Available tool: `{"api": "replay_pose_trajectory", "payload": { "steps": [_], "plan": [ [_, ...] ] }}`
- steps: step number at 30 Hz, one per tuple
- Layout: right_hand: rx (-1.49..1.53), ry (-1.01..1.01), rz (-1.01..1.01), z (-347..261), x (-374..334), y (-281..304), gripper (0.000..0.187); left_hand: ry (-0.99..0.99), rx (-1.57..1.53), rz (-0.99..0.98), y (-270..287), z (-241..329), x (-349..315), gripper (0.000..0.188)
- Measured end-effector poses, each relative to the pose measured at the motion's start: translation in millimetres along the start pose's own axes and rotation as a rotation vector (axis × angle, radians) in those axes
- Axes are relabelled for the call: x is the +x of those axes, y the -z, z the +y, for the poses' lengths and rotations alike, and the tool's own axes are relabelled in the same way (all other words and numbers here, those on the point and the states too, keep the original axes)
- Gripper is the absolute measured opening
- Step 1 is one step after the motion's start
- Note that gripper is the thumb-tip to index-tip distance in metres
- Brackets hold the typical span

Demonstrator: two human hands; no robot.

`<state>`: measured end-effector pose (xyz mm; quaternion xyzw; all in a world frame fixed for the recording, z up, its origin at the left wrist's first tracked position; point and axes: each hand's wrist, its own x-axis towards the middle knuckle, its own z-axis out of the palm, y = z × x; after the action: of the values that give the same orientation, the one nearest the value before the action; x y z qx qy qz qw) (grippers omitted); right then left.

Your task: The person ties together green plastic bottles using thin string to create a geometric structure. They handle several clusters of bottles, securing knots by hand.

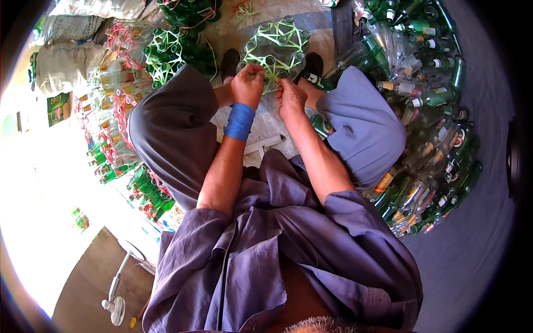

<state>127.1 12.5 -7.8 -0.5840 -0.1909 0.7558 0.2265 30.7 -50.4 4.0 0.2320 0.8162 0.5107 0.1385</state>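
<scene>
Between my feet stands a bundle of upright clear glass bottles (pixel 288 57), seen from above. Pale green plastic string (pixel 271 70) is laced around and between the bottle necks. My left hand (pixel 248 86), with a blue wrap (pixel 240 121) on its wrist, is closed at the bundle's near left edge. My right hand (pixel 291 99) is closed in a pinch at the near right edge, where the string runs to its fingertips. Both hands appear to grip the string, though the left fingers are partly hidden.
Loose green and clear bottles (pixel 427 100) lie heaped on my right. On my left stand tied bundles of green bottles (pixel 164 55) and clear ones with red string (pixel 123 105). Stuffed white sacks (pixel 66 66) lie beyond. A standing fan (pixel 116 309) is at the lower left.
</scene>
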Motion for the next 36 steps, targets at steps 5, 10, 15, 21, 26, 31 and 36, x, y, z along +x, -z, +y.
{"api": "replay_pose_trajectory", "payload": {
  "steps": [5, 10, 15, 21, 26, 31, 36],
  "plan": [
    [0.01, -0.038, 0.06, 0, -1, -2, 0.013, 0.11, 0.0, -0.049, 3, 4, 0, 0.012],
    [0.081, -0.143, -0.001, -7, 0, 2, 0.013, 0.076, 0.006, -0.025, 4, 7, 1, 0.012],
    [0.104, -0.203, -0.053, -11, -1, 2, 0.013, 0.066, 0.043, -0.033, 3, 8, 0, 0.014],
    [0.037, -0.123, -0.011, -6, -1, -1, 0.015, 0.051, 0.037, -0.042, 3, 2, 0, 0.014],
    [-0.196, 0.272, -0.021, 0, 0, 3, 0.02, 0.039, 0.08, -0.031, 2, 6, 0, 0.01],
    [-0.707, 0.919, 0.085, 3, -10, 2, 0.011, -0.046, 0.145, -0.027, 2, 2, 0, 0.01],
    [-0.859, 1.068, 0.063, 2, -15, 3, 0.011, -0.012, 0.11, -0.012, 1, 1, 0, 0.011]
  ]
}}
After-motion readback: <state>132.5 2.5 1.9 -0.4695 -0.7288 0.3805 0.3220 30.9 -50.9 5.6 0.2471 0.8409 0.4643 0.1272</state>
